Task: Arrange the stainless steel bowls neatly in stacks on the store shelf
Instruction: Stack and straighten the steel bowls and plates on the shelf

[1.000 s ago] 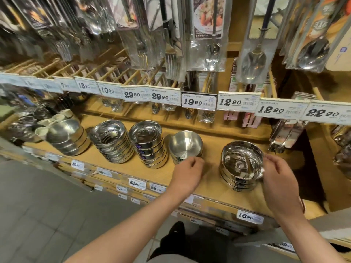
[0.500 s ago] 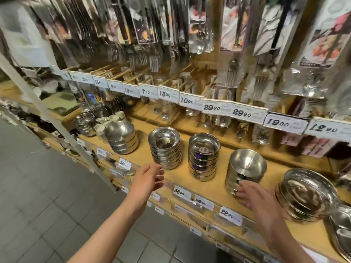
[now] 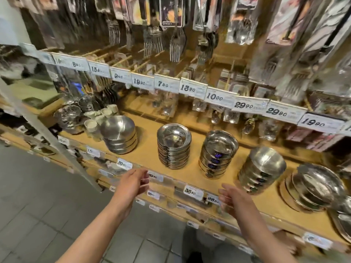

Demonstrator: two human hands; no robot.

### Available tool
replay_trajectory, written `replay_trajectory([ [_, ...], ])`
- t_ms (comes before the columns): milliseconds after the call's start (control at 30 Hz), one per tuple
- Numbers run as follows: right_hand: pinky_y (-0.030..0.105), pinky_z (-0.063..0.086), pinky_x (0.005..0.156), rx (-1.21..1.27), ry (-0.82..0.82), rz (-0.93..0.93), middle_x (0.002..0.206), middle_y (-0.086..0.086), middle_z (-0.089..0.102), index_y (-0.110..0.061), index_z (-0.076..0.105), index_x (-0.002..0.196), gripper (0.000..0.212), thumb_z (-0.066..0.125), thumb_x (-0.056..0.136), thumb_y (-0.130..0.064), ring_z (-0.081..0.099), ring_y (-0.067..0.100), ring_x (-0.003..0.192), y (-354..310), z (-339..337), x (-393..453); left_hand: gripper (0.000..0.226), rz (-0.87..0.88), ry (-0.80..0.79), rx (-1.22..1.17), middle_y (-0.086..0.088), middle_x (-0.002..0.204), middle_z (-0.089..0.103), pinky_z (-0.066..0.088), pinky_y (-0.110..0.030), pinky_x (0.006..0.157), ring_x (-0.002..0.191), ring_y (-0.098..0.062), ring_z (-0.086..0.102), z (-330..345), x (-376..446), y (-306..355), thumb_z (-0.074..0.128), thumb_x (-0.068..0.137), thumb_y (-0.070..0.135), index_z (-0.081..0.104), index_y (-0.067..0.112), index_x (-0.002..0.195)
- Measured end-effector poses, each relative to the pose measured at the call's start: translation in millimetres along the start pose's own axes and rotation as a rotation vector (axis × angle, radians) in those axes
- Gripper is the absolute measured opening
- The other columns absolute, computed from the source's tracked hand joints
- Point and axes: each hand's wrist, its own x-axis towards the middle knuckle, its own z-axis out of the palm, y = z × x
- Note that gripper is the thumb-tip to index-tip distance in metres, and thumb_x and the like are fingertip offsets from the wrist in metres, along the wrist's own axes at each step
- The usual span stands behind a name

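The left hand point(image 3: 133, 182) hangs loose and empty before the shelf point(image 3: 266, 196) edge, fingers spread. Beyond it to its left sits the leftmost bowl stack point(image 3: 119, 137), tilted; just past it, between both hands, stand the second stack point(image 3: 173, 146) and third stack point(image 3: 218, 153). The right hand point(image 3: 234, 201) is likewise slack, holding nothing, with the leaning fourth stack point(image 3: 261, 170) just beyond it on its right.

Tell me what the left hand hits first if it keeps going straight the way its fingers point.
Probably the price-tag strip on the shelf's front edge, right at the left hand's fingertips. Beyond that lies the flat-rimmed bowl stack, though depth is hard to judge from this view.
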Motion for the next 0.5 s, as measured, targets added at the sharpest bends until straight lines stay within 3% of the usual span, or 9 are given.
replay_trajectory([
  [100,0.031,0.052,0.075,-0.011,-0.017,-0.005,0.105,0.002,0.075,-0.026,0.07,0.11,0.019,0.053,0.103,-0.028,0.069,0.016,0.087,-6.9,11.6,16.5,0.019,-0.039,0.005,0.004,-0.008,0.087,0.065,0.055,-0.03,0.069,0.078,-0.02,0.062,6.3,20.9,-2.7,0.054,0.101,0.016,0.07,0.006,0.098],
  [267,0.024,0.052,0.08,-0.013,-0.154,-0.028,0.119,-0.003,0.069,-0.026,0.06,0.124,0.021,0.053,0.105,-0.023,0.066,0.011,0.108,-9.5,38.7,55.2,0.019,-0.087,0.03,0.059,-0.005,0.088,0.066,0.055,-0.032,0.074,0.082,-0.018,0.064,6.5,60.4,3.9,0.054,0.102,0.019,0.069,0.008,0.104],
  [400,0.025,0.053,0.083,0.011,-0.188,0.053,0.129,0.005,0.065,-0.035,0.059,0.111,0.015,0.047,0.107,-0.026,0.064,0.011,0.105,-0.2,71.3,86.5,0.02,-0.106,0.029,0.097,-0.006,0.091,0.065,0.057,-0.034,0.075,0.083,-0.02,0.065,3.8,95.8,13.7,0.056,0.102,0.021,0.069,0.007,0.108],
  [500,0.026,0.052,0.086,0.01,-0.197,0.104,0.147,0.007,0.054,-0.031,0.052,0.138,0.032,0.049,0.106,-0.033,0.06,0.016,0.112,2.7,96.1,104.9,0.022,-0.128,0.022,0.1,-0.004,0.11,0.066,0.055,-0.042,0.088,0.099,-0.02,0.064,8.1,120.1,16.2,0.054,0.103,0.029,0.068,0.015,0.112],
])
